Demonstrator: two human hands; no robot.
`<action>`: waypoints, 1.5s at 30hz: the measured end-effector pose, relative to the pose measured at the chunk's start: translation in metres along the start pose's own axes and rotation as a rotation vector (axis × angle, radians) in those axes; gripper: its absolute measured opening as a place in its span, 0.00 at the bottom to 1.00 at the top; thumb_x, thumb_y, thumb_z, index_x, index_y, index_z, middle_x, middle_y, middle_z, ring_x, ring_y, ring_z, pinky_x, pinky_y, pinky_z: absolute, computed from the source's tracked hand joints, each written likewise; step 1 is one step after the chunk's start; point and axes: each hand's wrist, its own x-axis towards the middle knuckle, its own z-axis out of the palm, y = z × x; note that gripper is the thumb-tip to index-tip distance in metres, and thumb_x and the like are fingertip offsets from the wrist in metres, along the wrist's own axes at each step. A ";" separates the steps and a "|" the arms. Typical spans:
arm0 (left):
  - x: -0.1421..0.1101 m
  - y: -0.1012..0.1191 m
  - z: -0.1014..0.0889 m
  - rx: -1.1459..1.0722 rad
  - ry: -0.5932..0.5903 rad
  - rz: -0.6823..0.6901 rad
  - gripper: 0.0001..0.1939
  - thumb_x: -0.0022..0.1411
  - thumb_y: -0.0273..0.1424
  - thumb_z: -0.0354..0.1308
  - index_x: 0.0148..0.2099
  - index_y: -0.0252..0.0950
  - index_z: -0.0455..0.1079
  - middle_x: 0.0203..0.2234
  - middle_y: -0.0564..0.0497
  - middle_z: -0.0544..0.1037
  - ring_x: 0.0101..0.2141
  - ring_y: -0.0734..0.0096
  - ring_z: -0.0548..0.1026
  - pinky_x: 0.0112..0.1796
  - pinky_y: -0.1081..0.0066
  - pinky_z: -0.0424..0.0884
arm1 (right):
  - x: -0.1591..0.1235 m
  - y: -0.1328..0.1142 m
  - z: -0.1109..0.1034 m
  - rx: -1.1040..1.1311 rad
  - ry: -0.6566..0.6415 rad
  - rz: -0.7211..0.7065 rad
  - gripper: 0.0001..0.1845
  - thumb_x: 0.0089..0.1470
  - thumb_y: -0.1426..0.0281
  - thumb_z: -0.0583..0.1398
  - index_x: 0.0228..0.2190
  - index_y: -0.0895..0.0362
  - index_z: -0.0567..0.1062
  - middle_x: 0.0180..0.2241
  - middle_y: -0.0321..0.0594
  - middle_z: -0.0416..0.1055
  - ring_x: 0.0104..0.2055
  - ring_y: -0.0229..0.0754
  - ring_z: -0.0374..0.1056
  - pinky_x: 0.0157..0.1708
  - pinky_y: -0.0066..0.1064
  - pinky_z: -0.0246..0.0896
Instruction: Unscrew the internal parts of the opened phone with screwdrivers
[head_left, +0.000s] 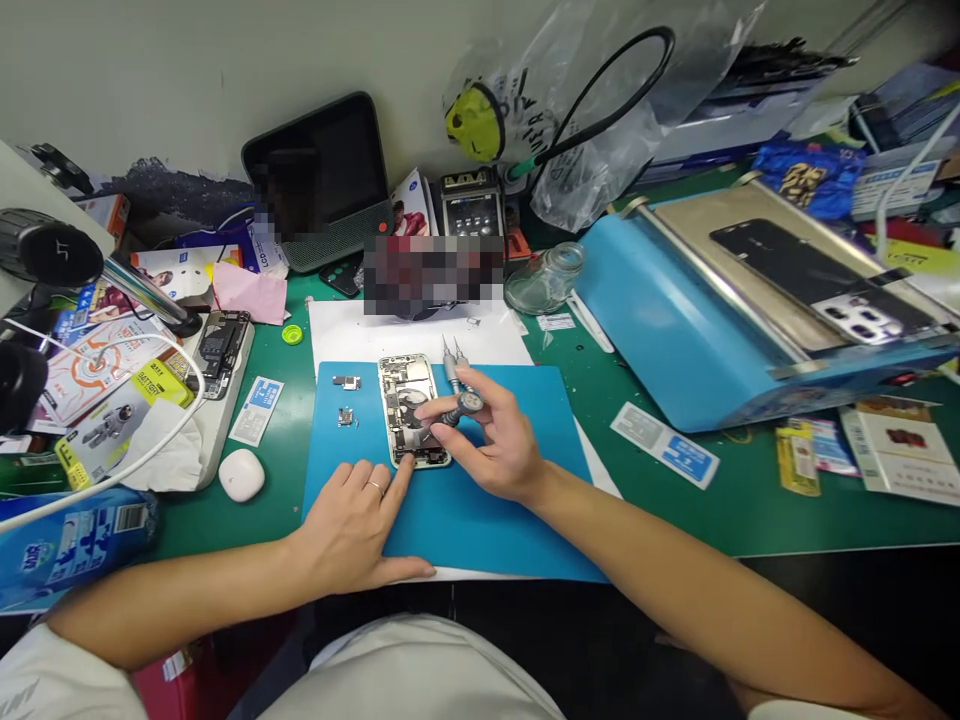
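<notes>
On the blue mat (487,520) lies an opened phone (411,372), its inner parts showing. My right hand (502,440) grips a small grey screwdriver (470,402) between thumb and fingers, slanted over the lower half of the phone; its tip is hard to make out. With the index finger stretched out, my left hand (352,515) touches the phone's lower end, thumb spread on the mat. Left of the phone are two small phone parts, a upper one (346,382) and a lower one (345,416). Slim grey tools with thin tips (453,355) lie just past my right fingers.
At right stands a blue machine (660,350) with a dark phone (810,275) on top. A glass jar (544,280) lies behind the mat. A white case (241,475), a phone (221,355) and boxes crowd the left. A screen device (319,180) stands at the back.
</notes>
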 end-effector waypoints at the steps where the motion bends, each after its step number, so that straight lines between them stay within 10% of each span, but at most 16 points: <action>1: 0.000 -0.001 0.001 -0.014 0.016 0.003 0.55 0.62 0.68 0.42 0.68 0.21 0.59 0.39 0.39 0.75 0.37 0.53 0.70 0.36 0.58 0.60 | 0.000 -0.001 0.000 -0.005 -0.007 -0.001 0.35 0.63 0.75 0.59 0.66 0.49 0.55 0.39 0.41 0.79 0.42 0.42 0.80 0.43 0.36 0.80; 45: 0.004 -0.015 0.005 -0.134 0.066 0.039 0.35 0.73 0.52 0.43 0.65 0.27 0.61 0.36 0.43 0.78 0.36 0.56 0.77 0.35 0.61 0.69 | -0.001 0.001 0.000 -0.066 -0.065 -0.043 0.30 0.61 0.76 0.62 0.61 0.49 0.62 0.39 0.40 0.81 0.40 0.38 0.79 0.34 0.28 0.79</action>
